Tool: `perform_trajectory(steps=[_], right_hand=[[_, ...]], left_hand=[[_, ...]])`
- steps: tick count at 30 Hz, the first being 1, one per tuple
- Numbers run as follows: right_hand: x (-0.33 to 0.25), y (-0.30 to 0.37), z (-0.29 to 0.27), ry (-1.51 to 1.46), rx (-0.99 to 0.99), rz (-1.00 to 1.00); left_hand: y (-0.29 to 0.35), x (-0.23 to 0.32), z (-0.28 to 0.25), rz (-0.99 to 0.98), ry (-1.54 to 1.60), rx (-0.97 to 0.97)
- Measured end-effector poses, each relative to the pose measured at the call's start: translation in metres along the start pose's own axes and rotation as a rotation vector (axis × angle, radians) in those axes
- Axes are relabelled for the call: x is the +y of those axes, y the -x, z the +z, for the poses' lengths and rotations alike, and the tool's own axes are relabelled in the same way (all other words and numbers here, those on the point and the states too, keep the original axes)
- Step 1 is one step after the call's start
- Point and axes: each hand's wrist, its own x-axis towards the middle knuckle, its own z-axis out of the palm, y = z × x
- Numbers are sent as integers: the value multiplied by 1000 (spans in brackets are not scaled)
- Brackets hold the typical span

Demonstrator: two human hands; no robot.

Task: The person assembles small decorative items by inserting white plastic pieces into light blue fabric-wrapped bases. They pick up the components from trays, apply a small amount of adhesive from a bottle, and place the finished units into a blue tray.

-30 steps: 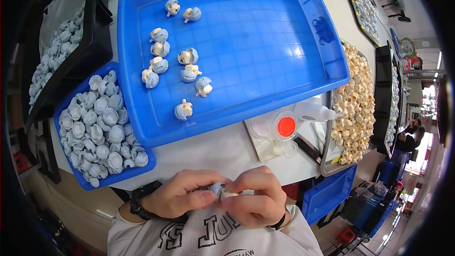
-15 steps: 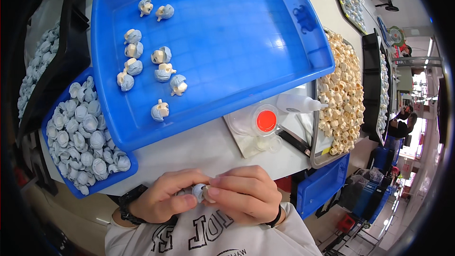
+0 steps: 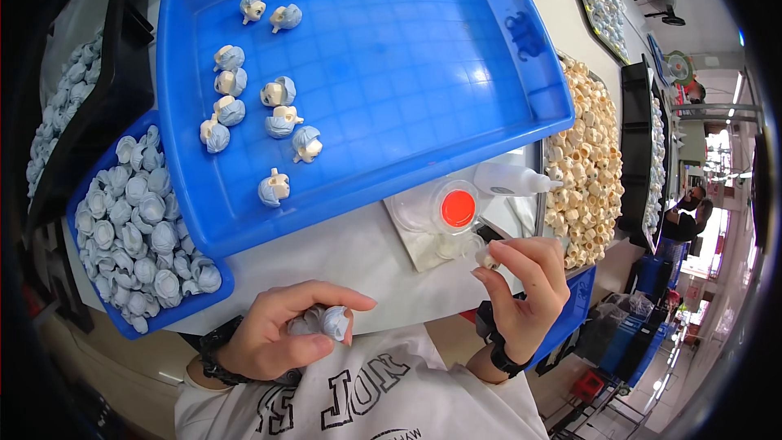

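My left hand (image 3: pixel 277 322) curls around a few pale blue cap-like hair pieces, the front one (image 3: pixel 335 323) showing beside the thumb tip. Between the thumb and forefinger of my right hand (image 3: pixel 531 293) is a small cream doll-head piece (image 3: pixel 488 259), partly covered by the fingertips. That hand hovers beside a small clear dish (image 3: pixel 466 248) and a round clear container with a red-orange disc (image 3: pixel 458 209). In the large blue tray (image 3: pixel 407 57) lie several cream heads with blue hair pieces on them, such as one near its front edge (image 3: pixel 274 187).
At the left, a blue bin (image 3: pixel 226 277) is heaped with pale blue hair pieces. A metal tray of cream head pieces (image 3: pixel 582 171) stands at the right. A white squeeze bottle (image 3: pixel 509 179) lies just below the big tray. Black racks hold more parts on both sides.
My hands have come apart. The right one has moved right toward the small clear dish, pinching the cream head piece; the left stays low with the blue hair pieces.
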Motion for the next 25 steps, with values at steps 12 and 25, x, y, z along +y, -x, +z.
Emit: perform_trajectory(steps=[12, 25], right_hand=[[0, -4, 4, 0, -52, -3], [1, -2, 5, 6, -48, 6]], left_hand=[[1, -1, 4, 24, 68, 37], [-5, -9, 3, 117, -200, 68]])
